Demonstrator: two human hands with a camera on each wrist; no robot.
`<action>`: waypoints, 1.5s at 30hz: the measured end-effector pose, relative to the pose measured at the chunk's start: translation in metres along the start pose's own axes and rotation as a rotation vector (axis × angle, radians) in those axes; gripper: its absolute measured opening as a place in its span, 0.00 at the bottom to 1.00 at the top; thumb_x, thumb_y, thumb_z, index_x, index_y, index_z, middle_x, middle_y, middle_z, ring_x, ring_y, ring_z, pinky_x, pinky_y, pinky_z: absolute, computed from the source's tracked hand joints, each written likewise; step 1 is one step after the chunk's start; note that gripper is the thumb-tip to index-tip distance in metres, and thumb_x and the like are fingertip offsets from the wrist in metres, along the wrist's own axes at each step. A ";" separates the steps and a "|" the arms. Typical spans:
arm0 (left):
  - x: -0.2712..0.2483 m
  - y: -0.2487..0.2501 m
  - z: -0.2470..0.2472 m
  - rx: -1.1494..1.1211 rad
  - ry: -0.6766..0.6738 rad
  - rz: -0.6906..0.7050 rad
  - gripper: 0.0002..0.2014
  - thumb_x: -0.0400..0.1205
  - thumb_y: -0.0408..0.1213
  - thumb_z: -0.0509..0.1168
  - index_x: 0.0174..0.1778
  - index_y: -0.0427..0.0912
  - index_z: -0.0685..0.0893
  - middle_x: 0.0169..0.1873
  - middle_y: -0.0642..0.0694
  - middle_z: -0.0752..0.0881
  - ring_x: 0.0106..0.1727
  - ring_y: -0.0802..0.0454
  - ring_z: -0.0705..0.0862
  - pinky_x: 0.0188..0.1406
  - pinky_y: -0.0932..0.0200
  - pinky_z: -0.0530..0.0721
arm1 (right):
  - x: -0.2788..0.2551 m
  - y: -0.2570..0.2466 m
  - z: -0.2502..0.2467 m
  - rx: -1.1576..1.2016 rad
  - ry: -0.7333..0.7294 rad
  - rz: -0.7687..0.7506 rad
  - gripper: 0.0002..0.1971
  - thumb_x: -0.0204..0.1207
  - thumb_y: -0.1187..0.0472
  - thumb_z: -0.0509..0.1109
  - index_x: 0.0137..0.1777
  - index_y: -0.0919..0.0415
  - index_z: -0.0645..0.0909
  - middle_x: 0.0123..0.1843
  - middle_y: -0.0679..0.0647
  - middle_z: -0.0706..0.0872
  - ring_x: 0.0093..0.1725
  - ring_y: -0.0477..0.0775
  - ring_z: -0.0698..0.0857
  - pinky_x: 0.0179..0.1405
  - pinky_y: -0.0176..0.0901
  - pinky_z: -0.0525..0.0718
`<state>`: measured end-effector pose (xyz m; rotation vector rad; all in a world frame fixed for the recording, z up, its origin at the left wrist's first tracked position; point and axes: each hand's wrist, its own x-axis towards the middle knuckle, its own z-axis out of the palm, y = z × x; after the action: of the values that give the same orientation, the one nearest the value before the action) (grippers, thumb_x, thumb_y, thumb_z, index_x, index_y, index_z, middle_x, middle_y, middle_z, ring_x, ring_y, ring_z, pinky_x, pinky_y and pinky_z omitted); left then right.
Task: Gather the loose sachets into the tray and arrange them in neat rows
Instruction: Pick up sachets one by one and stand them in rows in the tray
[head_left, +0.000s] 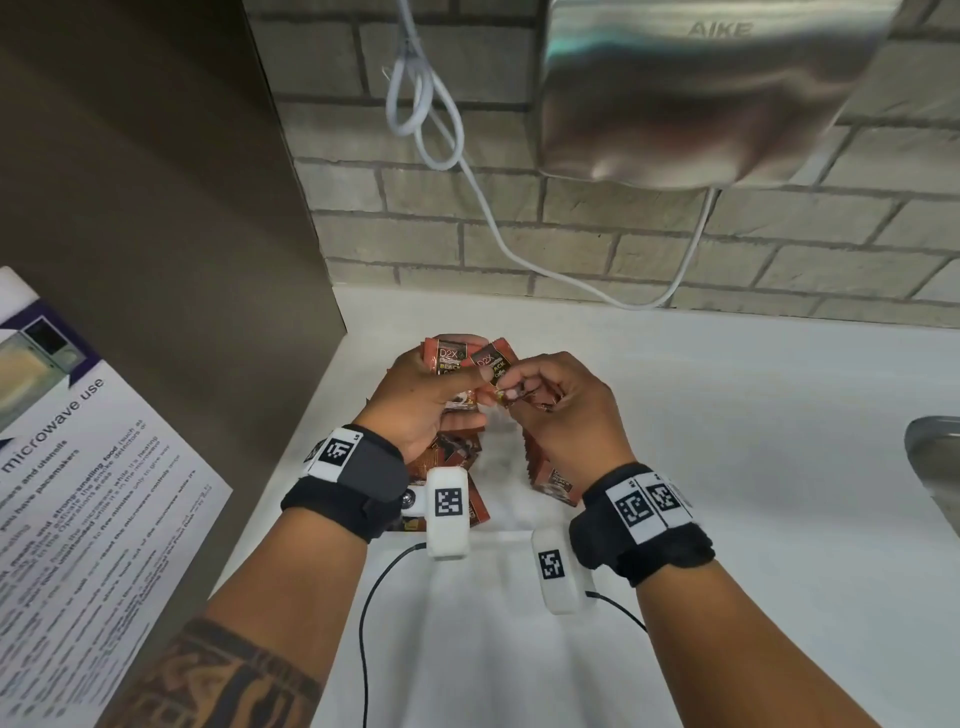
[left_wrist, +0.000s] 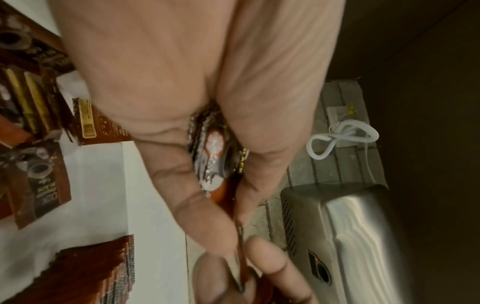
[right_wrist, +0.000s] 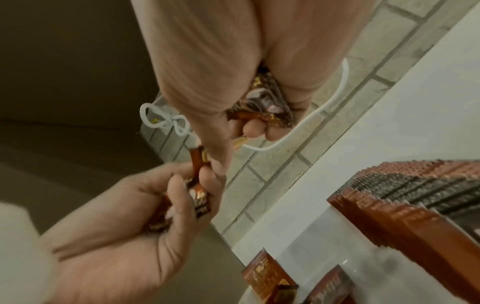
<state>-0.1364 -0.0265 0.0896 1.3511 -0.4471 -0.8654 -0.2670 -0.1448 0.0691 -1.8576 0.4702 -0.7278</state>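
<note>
Both hands are raised over a pale tray (head_left: 506, 512) on the white counter. My left hand (head_left: 449, 382) grips a small stack of brown coffee sachets (head_left: 448, 357), also seen between its fingers in the left wrist view (left_wrist: 215, 156). My right hand (head_left: 508, 391) pinches one sachet (head_left: 492, 364) by its lower end against that stack, thumb and forefinger on it (right_wrist: 198, 162), and further sachets (right_wrist: 262, 102) sit curled in its palm. A tight row of upright sachets (right_wrist: 402, 205) stands in the tray under the right hand. Loose sachets (left_wrist: 41, 185) lie flat under the left wrist.
A steel hand dryer (head_left: 701, 88) hangs on the brick wall ahead, its white cable (head_left: 431, 119) looping down to the counter. A brown panel (head_left: 156, 208) and a microwave notice (head_left: 78, 493) close off the left. A sink rim (head_left: 935, 467) shows at far right.
</note>
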 end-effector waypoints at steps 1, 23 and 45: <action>0.001 0.000 -0.002 0.021 0.006 0.016 0.15 0.81 0.31 0.73 0.64 0.43 0.86 0.43 0.39 0.89 0.39 0.49 0.88 0.27 0.60 0.86 | 0.001 -0.001 -0.003 0.047 -0.014 0.047 0.18 0.66 0.70 0.82 0.48 0.47 0.88 0.50 0.48 0.88 0.50 0.47 0.88 0.57 0.45 0.87; -0.001 -0.016 0.000 0.050 -0.044 -0.011 0.03 0.84 0.32 0.70 0.52 0.40 0.87 0.32 0.51 0.89 0.34 0.57 0.86 0.26 0.66 0.83 | 0.007 -0.005 -0.008 0.380 -0.169 0.326 0.20 0.67 0.68 0.84 0.56 0.62 0.82 0.42 0.55 0.87 0.37 0.56 0.84 0.44 0.52 0.84; -0.007 -0.017 0.004 -0.025 -0.007 -0.055 0.07 0.85 0.38 0.69 0.57 0.41 0.87 0.46 0.43 0.90 0.39 0.51 0.89 0.23 0.60 0.85 | 0.006 -0.004 -0.001 0.504 -0.187 0.439 0.21 0.72 0.82 0.70 0.64 0.67 0.79 0.45 0.63 0.88 0.45 0.62 0.87 0.44 0.50 0.85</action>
<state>-0.1481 -0.0232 0.0758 1.3431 -0.4044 -0.9186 -0.2628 -0.1475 0.0750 -1.2738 0.4972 -0.3284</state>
